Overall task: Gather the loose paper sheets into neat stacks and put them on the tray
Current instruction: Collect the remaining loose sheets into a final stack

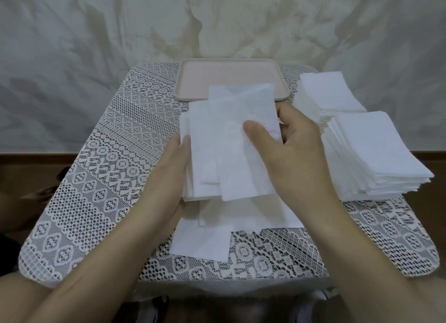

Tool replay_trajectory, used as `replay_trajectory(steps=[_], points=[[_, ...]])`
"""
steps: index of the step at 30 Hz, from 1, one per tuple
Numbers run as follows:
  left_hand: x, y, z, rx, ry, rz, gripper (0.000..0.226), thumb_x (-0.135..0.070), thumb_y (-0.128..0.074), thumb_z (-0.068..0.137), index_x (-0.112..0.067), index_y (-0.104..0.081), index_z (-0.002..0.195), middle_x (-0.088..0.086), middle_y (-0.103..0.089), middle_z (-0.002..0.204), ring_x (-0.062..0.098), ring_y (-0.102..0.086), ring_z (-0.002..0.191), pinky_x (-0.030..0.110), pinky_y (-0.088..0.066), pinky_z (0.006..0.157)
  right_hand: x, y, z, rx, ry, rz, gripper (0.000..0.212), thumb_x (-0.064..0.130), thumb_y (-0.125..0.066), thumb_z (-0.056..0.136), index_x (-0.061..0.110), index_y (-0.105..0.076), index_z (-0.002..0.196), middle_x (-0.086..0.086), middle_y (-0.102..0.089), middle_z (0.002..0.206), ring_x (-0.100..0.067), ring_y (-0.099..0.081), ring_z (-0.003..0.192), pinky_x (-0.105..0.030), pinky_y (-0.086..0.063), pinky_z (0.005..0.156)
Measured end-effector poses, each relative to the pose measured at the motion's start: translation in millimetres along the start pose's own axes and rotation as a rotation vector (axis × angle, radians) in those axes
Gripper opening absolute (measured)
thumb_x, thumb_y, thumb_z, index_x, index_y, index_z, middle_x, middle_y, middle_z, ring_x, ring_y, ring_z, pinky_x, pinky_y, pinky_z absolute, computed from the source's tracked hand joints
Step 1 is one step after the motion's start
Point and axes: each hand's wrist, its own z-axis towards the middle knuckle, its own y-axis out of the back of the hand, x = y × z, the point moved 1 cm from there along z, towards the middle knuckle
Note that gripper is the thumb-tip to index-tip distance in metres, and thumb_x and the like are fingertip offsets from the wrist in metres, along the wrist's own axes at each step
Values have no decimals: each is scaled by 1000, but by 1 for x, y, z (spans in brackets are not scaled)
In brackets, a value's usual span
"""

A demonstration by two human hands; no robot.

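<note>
A ragged bundle of paper sheets (217, 151) sits at frame centre, over loose sheets (202, 240) on the lace-covered surface (108, 153). The left grip (169, 177) clasps its left edge. The right grip (292, 153) pinches its top sheets under the thumb. A pink tray (193, 81) lies just behind, and two stacks (376, 153) stand at right.
</note>
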Motion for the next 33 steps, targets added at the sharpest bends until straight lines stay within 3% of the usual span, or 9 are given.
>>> replay_trajectory(steps=[2, 4, 9, 15, 21, 23, 26, 29, 33], points=[[0, -2, -3, 16, 3, 4, 17, -39, -44, 111, -46, -59, 111, -36, -74, 86, -13, -71, 80, 26, -59, 64, -6, -4, 0, 4, -34, -44, 20, 37, -65, 88, 20, -67, 97, 3, -74, 90, -25, -71, 85, -54, -57, 76], [1, -2, -4, 12, 24, 18, 20, -41, -42, 111, -45, -58, 98, -38, -70, 75, -13, -70, 72, 32, -56, 69, -13, -8, 0, 5, -68, -80, 21, 40, -64, 85, 20, -65, 92, 6, -72, 84, -23, -69, 79, -53, -56, 74], [5, 0, -3, -19, 90, 1, 37, -61, -42, 104, -46, -63, 131, -15, -78, 119, 15, -76, 107, 42, -63, 72, -21, -12, 3, -10, -93, -87, 24, 42, -63, 83, 20, -64, 92, 6, -72, 82, -25, -68, 77, -54, -56, 74], [4, 1, -4, 1, 31, 81, 27, -37, -48, 110, -44, -58, 135, -15, -78, 114, 6, -77, 94, 34, -60, 56, -25, -12, 2, 43, -121, -99, 26, 43, -61, 83, 20, -66, 95, 2, -74, 82, -27, -70, 77, -54, -58, 73], [-1, 8, -3, -3, 14, 60, 23, -31, -51, 110, -37, -58, 131, -10, -80, 111, 13, -78, 99, 27, -61, 63, -24, 1, 4, 52, -159, -18, 9, 28, -72, 93, 20, -73, 95, -2, -78, 83, -27, -75, 78, -46, -60, 71], [-1, 8, -4, 22, 10, 60, 19, -29, -49, 110, -42, -57, 121, -17, -80, 104, 7, -78, 96, 24, -61, 66, -21, 2, 3, 96, -188, 19, 7, 21, -72, 95, 15, -74, 96, -4, -78, 82, -25, -76, 75, -36, -57, 63], [1, 6, -7, 45, 9, 76, 18, -31, -45, 112, -45, -56, 113, -27, -78, 94, -1, -76, 88, 23, -60, 62, -21, -1, 2, 126, -176, 8, 13, 22, -74, 93, 9, -73, 92, -11, -76, 80, -26, -73, 70, -38, -53, 58], [2, 4, -12, 58, 15, 74, 25, -38, -43, 111, -46, -59, 129, -17, -78, 111, 5, -76, 97, 30, -61, 61, -23, -5, 0, 125, -163, -4, 22, 26, -75, 91, 6, -68, 86, -14, -73, 75, -21, -61, 62, -35, -45, 57], [3, 2, -13, 104, 14, 19, 35, -39, -44, 109, -41, -54, 143, -9, -75, 126, 13, -74, 112, 38, -65, 77, -23, -6, 0, 145, -146, -29, 29, 30, -77, 90, 6, -63, 81, -16, -68, 69, -17, -53, 57, -32, -38, 57]])
